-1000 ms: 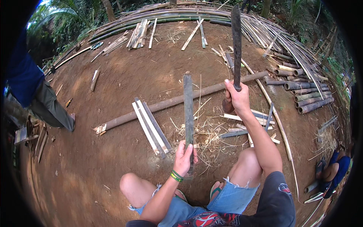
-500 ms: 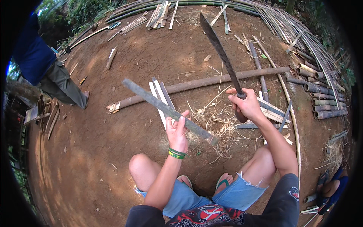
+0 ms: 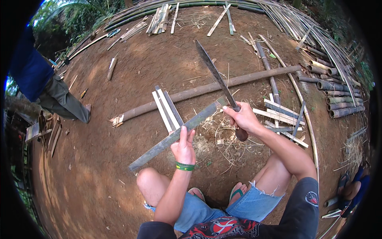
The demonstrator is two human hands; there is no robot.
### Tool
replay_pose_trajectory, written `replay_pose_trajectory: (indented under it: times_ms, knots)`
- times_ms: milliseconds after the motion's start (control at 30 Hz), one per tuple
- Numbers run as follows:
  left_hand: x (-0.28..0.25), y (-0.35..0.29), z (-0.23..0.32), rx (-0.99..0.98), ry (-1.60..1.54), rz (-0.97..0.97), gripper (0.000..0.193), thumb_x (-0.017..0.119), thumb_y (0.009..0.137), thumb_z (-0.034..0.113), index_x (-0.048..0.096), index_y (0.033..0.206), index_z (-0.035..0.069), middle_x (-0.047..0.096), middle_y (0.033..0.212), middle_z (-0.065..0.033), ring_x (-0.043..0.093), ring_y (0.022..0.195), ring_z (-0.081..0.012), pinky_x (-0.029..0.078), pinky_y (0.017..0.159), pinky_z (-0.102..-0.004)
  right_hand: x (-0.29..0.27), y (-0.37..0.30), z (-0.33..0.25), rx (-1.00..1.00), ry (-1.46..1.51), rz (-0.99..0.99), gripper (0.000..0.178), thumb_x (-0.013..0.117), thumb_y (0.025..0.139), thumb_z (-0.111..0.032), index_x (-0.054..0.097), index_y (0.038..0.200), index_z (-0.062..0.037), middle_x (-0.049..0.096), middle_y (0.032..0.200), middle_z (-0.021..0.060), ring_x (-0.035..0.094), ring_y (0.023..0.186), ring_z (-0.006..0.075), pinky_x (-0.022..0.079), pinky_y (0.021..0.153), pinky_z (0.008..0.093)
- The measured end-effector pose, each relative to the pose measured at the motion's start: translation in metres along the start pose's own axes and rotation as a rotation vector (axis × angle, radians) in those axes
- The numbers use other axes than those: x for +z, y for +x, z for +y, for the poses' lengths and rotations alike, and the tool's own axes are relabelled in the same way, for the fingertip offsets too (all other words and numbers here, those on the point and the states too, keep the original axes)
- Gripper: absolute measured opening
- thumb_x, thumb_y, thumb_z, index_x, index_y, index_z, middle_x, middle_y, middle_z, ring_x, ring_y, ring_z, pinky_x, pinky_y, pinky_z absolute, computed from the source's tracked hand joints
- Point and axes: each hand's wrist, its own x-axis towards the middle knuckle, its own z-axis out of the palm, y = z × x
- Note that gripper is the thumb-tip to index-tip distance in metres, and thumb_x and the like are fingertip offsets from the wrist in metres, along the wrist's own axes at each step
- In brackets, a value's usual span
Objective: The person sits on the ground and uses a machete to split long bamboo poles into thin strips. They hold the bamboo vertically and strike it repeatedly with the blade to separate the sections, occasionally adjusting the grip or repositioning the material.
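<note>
My left hand [image 3: 183,149] is closed round the middle of a flat grey-green bamboo strip [image 3: 159,146]. The strip slants from above my left knee up to the right. In my right hand [image 3: 243,118] is the dark handle of a machete [image 3: 215,71], its long blade pointing up and away to the left. The strip's far end comes close to the blade just above the handle; whether they touch I cannot tell. Beyond my left hand, several split bamboo strips [image 3: 160,111] lean against a long brown pole [image 3: 191,92] on the ground. Pale shavings [image 3: 234,149] litter the soil before me.
More split strips [image 3: 284,115] lie crossed at the right. Cut bamboo poles [image 3: 345,104] are stacked farther right, and long poles [image 3: 179,8] line the far edge. A person [image 3: 59,93] stands at the left; another person [image 3: 352,191] is partly visible at lower right.
The bamboo strip has swung round in my left hand; its right end now points up toward the machete. My right hand has moved slightly left and down, bringing the blade lower.
</note>
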Motion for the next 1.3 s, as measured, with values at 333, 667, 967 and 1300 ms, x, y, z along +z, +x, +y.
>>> replay_pose_trajectory:
  times_ms: [333,667,967,1300]
  knots:
    - [-0.002,-0.019,0.026,-0.193,0.163,-0.680,0.035,0.057,0.100,0.011,0.050,0.133,0.004,0.060,0.126,-0.0178,0.063,0.114,-0.0279,0.055,0.092,-0.0417,-0.041,0.019,-0.007,-0.034,0.698,-0.011,0.021,0.069,0.095,-0.025,0.056,0.086,-0.0110,0.054,0.057,-0.0016,0.045,0.045,0.0083,0.037,0.046,0.0265]
    - [-0.005,-0.023,0.062,-0.710,0.478,-0.960,0.044,0.047,0.106,0.018,0.041,0.144,-0.002,0.062,0.125,-0.0230,0.069,0.098,-0.0247,0.059,0.080,-0.0337,-0.090,0.022,-0.005,-0.084,0.638,0.203,0.021,0.070,0.094,-0.023,0.056,0.083,-0.0115,0.052,0.057,-0.0023,0.044,0.045,0.0080,0.035,0.045,0.0254]
    - [0.001,-0.042,0.009,-0.596,0.373,-0.529,0.026,0.043,0.108,0.022,0.048,0.129,0.006,0.063,0.089,-0.0080,0.063,0.063,-0.0150,0.052,0.054,-0.0251,-0.087,0.027,0.010,-0.323,0.018,0.425,0.028,0.069,0.094,-0.026,0.068,0.103,-0.0004,0.059,0.062,-0.0006,0.052,0.051,0.0053,0.038,0.047,0.0241]
    - [0.016,-0.032,-0.007,-0.614,0.128,-0.382,0.038,0.037,0.110,0.034,0.044,0.142,0.015,0.051,0.070,-0.0015,0.050,0.050,-0.0116,0.043,0.043,-0.0248,-0.039,0.007,0.021,-0.601,-0.868,0.086,0.017,0.069,0.081,-0.024,0.069,0.078,-0.0070,0.061,0.056,0.0141,0.063,0.055,0.0359,0.049,0.055,0.0472]
